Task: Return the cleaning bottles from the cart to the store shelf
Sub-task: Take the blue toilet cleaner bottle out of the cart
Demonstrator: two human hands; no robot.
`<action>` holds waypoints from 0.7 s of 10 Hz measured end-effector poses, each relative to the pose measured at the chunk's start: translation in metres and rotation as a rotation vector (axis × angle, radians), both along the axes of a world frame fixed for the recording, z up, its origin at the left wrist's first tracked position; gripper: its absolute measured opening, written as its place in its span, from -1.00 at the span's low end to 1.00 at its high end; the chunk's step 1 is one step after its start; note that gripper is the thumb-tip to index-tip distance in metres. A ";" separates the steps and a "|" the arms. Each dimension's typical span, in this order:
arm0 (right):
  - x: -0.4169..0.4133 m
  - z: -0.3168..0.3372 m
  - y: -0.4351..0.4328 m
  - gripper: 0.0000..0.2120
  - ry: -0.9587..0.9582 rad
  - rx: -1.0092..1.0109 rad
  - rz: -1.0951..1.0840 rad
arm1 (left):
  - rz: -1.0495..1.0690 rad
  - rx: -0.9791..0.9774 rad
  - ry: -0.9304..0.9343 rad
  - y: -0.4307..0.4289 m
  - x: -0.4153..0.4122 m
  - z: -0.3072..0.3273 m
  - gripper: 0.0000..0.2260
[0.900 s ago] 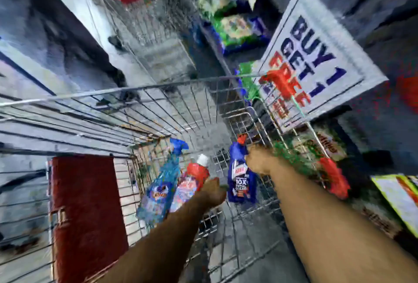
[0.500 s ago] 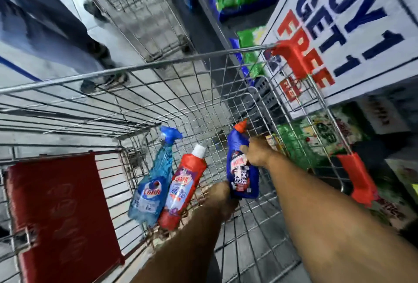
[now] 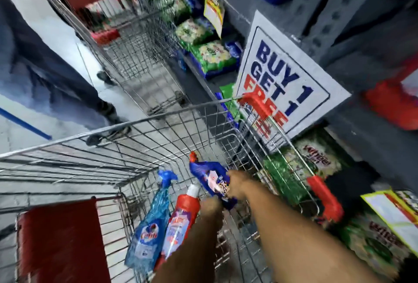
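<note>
Inside the wire cart lie a light blue spray bottle and a red bottle with a white cap, side by side against the cart's near end. My right hand grips a dark blue bottle with a red cap, tilted with its cap pointing up and left, low inside the cart. My left hand sits just right of the red bottle's shoulder; its fingers are blurred and hidden. The store shelf runs along the cart's right side.
A "BUY 1 GET 1 FREE" sign juts from the shelf over the cart's right corner. Green detergent packs fill the lower shelf. A second cart stands ahead. A person's legs are at left. The red seat flap is near left.
My right hand has tipped the dark blue bottle from upright to leaning left. My left hand has shifted up beside the red bottle. The view has tilted upward.
</note>
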State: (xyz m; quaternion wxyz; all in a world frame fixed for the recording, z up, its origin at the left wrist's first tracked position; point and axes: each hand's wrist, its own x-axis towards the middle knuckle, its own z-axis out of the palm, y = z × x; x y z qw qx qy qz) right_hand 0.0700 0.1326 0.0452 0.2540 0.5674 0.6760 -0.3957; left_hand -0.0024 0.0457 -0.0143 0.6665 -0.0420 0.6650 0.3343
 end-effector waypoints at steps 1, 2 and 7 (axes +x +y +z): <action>0.002 -0.019 0.021 -0.77 0.063 -0.021 -0.061 | 0.054 -0.015 0.105 -0.004 -0.013 -0.020 -0.77; 0.003 -0.033 0.017 -0.74 0.115 -0.073 -0.069 | 0.151 0.064 0.081 -0.004 -0.018 -0.033 -0.77; 0.041 0.052 0.003 -0.50 0.296 -0.389 -0.568 | 0.031 0.307 0.001 -0.029 -0.036 0.048 -0.76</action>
